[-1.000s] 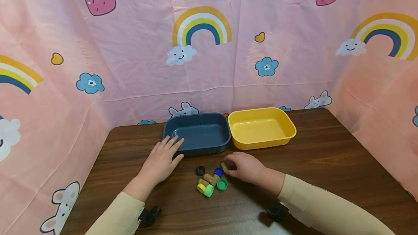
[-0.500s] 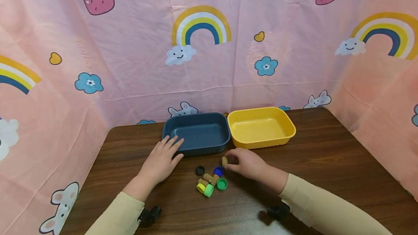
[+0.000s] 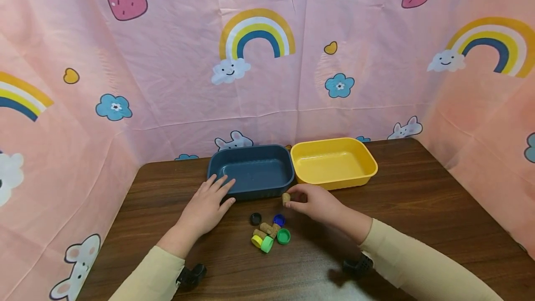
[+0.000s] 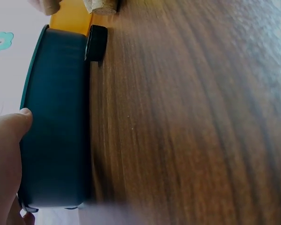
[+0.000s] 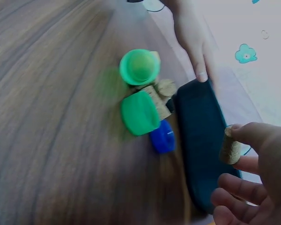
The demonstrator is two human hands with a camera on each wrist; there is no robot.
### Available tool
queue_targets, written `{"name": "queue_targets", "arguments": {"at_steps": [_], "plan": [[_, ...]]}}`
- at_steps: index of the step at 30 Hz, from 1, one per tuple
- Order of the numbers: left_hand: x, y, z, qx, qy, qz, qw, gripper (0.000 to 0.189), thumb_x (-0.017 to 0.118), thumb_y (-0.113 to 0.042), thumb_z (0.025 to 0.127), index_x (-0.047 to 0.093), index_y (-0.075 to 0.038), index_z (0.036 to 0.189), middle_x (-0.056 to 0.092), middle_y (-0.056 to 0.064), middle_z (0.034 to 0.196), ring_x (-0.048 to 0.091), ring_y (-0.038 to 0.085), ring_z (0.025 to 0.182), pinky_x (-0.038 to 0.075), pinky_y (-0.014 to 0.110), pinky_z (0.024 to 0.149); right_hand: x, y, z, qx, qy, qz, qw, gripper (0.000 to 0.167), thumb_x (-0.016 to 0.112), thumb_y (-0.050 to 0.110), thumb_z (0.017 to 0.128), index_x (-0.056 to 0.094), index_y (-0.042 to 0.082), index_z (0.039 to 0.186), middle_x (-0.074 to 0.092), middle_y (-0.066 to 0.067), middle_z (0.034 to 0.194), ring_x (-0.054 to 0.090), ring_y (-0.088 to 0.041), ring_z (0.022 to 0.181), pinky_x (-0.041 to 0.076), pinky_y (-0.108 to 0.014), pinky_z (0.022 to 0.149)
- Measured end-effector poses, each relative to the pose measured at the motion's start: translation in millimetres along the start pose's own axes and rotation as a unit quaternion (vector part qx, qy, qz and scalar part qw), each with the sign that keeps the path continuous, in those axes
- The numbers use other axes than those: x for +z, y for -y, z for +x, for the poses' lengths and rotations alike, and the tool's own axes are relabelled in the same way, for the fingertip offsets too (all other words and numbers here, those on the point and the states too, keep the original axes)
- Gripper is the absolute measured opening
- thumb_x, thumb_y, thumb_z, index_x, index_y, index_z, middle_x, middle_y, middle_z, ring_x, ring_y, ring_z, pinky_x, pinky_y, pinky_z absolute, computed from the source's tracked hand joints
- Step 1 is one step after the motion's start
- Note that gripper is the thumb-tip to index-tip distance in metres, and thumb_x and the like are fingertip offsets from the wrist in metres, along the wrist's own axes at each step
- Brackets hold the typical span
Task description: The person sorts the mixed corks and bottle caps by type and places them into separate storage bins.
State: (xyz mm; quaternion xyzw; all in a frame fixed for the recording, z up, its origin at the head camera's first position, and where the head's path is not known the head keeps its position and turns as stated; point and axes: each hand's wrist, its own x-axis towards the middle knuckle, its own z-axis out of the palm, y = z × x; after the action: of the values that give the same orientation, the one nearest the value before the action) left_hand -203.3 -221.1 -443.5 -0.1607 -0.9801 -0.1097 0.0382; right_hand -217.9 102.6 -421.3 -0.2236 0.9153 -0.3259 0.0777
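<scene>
Thumb and index finger of my right hand [image 3: 321,202] pinch a cork [image 3: 286,199], raised just in front of the dark blue bin [image 3: 257,173]. The right wrist view shows the same cork [image 5: 230,150] from the side, with the other fingers loosely bent. My left hand [image 3: 205,207] rests on the blue bin's near left rim, fingers spread and fairly straight. In front of the bin lies a small pile: several corks [image 3: 266,228], a black cap [image 3: 256,219], a blue cap [image 3: 279,219], a green cap [image 3: 283,236], a light green cap [image 3: 267,244] and a yellow cap [image 3: 257,241].
A yellow bin [image 3: 334,164] stands right beside the blue one, at the back of the brown wooden table [image 3: 426,199]. Behind it hangs a pink patterned cloth [image 3: 175,59]. A black wrist device [image 3: 192,275] sits under the left sleeve.
My right hand has lifted the cork from beside the blue cap and brought it back toward the bins. The left hand has stayed put on the blue bin's rim.
</scene>
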Motion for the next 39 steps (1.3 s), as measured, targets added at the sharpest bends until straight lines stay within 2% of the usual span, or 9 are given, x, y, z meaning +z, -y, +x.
{"name": "queue_targets", "arguments": {"at_steps": [7, 15, 24, 31, 39], "plan": [[-3.9, -1.9, -3.6, -0.001, 0.005, -0.008, 1.0, 0.058, 0.052, -0.044, 0.102, 0.039, -0.02, 0.154, 0.03, 0.008, 0.161, 0.017, 0.037, 0.149, 0.02, 0.06, 0.118, -11, 14, 8.2, 0.016, 0.0, 0.031, 0.9994, 0.032, 0.072, 0.04, 0.091, 0.069, 0.021, 0.117, 0.062, 0.007, 0.087, 0.056, -0.015, 0.078, 0.051, -0.03, 0.067], [-3.5, -0.4, -6.7, 0.001, 0.006, -0.005, 1.0, 0.059, 0.052, -0.045, 0.102, 0.039, -0.021, 0.154, 0.031, 0.008, 0.16, 0.017, 0.037, 0.15, 0.02, 0.059, 0.118, -18, 29, 23.2, 0.005, -0.001, 0.046, 0.9989, 0.035, 0.071, 0.041, 0.091, 0.069, 0.02, 0.12, 0.063, 0.006, 0.09, 0.057, -0.015, 0.081, 0.053, -0.029, 0.069], [-2.0, -1.6, -7.7, 0.0, 0.001, -0.002, 1.0, 0.058, 0.051, -0.046, 0.102, 0.04, -0.021, 0.154, 0.031, 0.007, 0.16, 0.017, 0.036, 0.149, 0.019, 0.058, 0.118, -19, 38, 49.0, -0.007, -0.001, 0.05, 0.9987, 0.038, 0.07, 0.042, 0.092, 0.069, 0.017, 0.121, 0.063, 0.003, 0.092, 0.057, -0.017, 0.08, 0.051, -0.029, 0.068], [-3.4, -3.2, -8.9, -0.007, 0.004, 0.0, 1.0, 0.058, 0.051, -0.047, 0.102, 0.041, -0.021, 0.153, 0.031, 0.007, 0.16, 0.016, 0.036, 0.15, 0.017, 0.058, 0.119, -11, 46, 76.0, 0.017, 0.009, 0.013, 0.9997, 0.039, 0.068, 0.047, 0.092, 0.069, 0.019, 0.12, 0.064, 0.003, 0.097, 0.058, -0.016, 0.084, 0.052, -0.029, 0.071], [-5.7, -4.0, -8.4, -0.006, 0.008, 0.013, 0.9999, 0.057, 0.05, -0.049, 0.102, 0.045, -0.02, 0.151, 0.033, 0.006, 0.159, 0.018, 0.034, 0.15, 0.015, 0.057, 0.12, 1, 51, 105.4, 0.03, 0.01, -0.034, 0.9989, 0.043, 0.067, 0.047, 0.093, 0.068, 0.016, 0.123, 0.064, -0.001, 0.102, 0.058, -0.018, 0.083, 0.053, -0.032, 0.071]]}}
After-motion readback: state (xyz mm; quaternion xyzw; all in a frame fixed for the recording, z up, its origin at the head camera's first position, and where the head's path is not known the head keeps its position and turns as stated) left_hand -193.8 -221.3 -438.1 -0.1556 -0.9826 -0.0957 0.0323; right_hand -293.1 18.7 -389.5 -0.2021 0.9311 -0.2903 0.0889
